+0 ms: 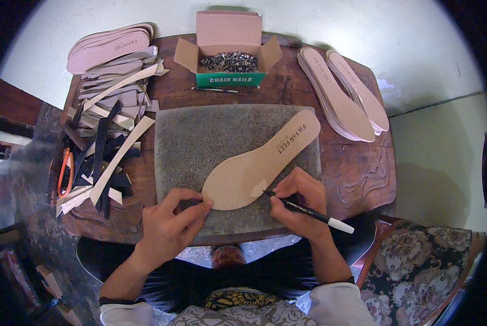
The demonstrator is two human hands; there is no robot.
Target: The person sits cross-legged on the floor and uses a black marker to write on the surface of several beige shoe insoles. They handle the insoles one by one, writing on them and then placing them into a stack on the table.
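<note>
A tan shoe insole [246, 168] lies slanted on a grey speckled mat [183, 136], its wide toe end near me and its heel pointing to the far right. Thumb and fingertips of my left hand [170, 220] pinch the toe end's left edge. My right hand [304, 204] grips a black marker pen [317, 215] with a white rear end. The pen's tip meets the insole's right edge, beside a small pale patch [258, 188] on its surface. Dark print runs across the heel half.
A green-fronted box [230, 80] of metal nails stands open at the back of the wooden table [357, 174]. Insoles are stacked at far left [107, 48] and far right [336, 95]. Material strips [121, 157] heap at left beside orange-handled scissors [65, 174]. A floral chair [417, 266] is at right.
</note>
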